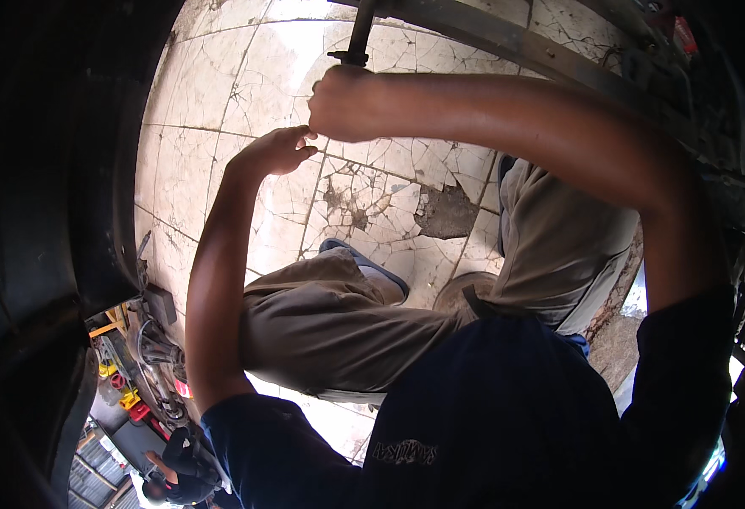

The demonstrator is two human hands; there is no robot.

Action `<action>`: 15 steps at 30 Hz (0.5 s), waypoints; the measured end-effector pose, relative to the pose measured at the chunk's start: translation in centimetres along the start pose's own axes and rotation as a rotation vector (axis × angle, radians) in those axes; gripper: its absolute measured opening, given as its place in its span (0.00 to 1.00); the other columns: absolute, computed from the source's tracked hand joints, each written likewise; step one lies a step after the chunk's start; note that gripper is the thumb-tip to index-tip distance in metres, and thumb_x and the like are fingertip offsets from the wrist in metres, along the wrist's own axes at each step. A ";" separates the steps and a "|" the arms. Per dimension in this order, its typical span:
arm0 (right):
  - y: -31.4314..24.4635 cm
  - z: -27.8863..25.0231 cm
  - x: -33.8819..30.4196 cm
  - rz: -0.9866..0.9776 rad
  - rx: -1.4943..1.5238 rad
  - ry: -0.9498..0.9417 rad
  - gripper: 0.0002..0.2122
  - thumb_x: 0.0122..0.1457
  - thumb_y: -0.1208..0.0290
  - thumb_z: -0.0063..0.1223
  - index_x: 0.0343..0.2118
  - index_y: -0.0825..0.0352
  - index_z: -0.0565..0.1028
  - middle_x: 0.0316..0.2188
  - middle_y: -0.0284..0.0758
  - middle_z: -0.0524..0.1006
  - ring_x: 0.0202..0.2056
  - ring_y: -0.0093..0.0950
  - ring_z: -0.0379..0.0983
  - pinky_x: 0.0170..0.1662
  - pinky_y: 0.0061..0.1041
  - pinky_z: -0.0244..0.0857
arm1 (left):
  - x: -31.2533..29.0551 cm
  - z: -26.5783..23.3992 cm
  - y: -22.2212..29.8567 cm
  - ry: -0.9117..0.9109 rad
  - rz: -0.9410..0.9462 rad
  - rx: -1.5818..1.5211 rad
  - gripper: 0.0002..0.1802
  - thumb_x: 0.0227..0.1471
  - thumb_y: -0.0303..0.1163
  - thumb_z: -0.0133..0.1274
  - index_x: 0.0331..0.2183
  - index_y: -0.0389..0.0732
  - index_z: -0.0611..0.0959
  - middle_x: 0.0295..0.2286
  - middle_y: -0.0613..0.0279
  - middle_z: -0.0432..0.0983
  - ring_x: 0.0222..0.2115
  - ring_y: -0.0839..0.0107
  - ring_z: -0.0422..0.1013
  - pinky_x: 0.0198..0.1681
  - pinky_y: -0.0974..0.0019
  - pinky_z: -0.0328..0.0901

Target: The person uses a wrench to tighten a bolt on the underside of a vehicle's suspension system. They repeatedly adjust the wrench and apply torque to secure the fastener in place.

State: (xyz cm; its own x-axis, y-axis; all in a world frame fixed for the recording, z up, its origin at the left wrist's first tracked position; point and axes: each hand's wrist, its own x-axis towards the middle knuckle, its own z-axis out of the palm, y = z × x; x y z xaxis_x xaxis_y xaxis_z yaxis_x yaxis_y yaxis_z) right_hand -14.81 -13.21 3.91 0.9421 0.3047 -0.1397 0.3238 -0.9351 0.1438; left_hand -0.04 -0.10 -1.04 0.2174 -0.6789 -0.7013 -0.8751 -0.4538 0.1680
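My right hand (347,103) is closed in a fist at the lower end of a dark metal rod (361,36). A wider collar on the rod sits just above the fist, and whatever part lies inside the fingers is hidden. My right arm reaches across from the right side. Just below and left of that fist is my left hand (277,154), its thumb and fingers apart and nothing visible between them. Its fingertips come close to the right fist; I cannot tell whether they touch it.
A long metal beam (495,36) runs across the upper right. Cracked pale tiles (220,93) cover the floor, with a broken patch (446,212) near my feet. A large dark panel (25,187) fills the left side. At lower left are tools (139,411) and another person (187,477).
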 end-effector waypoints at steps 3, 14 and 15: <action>1.3 0.3 0.3 0.049 -0.091 0.000 0.04 0.47 0.71 0.55 0.22 0.62 0.80 0.27 0.35 0.80 0.35 0.30 0.77 0.32 0.29 0.72 | 0.2 0.0 0.0 0.008 0.016 0.001 0.23 0.58 0.44 0.45 0.51 0.42 0.69 0.45 0.52 0.73 0.47 0.57 0.70 0.50 0.57 0.64; 0.6 0.8 0.5 -0.027 -0.071 0.066 0.04 0.47 0.71 0.54 0.21 0.63 0.79 0.25 0.36 0.80 0.31 0.31 0.78 0.32 0.30 0.72 | -0.2 -0.1 -0.1 0.020 0.010 -0.012 0.23 0.58 0.43 0.44 0.51 0.40 0.70 0.46 0.51 0.73 0.47 0.57 0.70 0.49 0.58 0.64; 0.5 0.7 0.5 -0.015 -0.035 0.037 0.04 0.47 0.72 0.54 0.21 0.64 0.79 0.25 0.36 0.80 0.32 0.31 0.78 0.32 0.29 0.72 | -0.2 -0.1 0.1 0.021 0.006 -0.007 0.23 0.58 0.43 0.44 0.51 0.40 0.70 0.46 0.51 0.73 0.46 0.57 0.70 0.49 0.58 0.64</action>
State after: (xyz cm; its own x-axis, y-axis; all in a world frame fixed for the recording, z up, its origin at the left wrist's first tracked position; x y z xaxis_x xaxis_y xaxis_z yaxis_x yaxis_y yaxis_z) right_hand -14.21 -13.67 3.19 0.9396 0.3257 -0.1054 0.3400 -0.9237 0.1767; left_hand -0.12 -0.09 -0.81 0.2216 -0.6937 -0.6853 -0.8734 -0.4537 0.1769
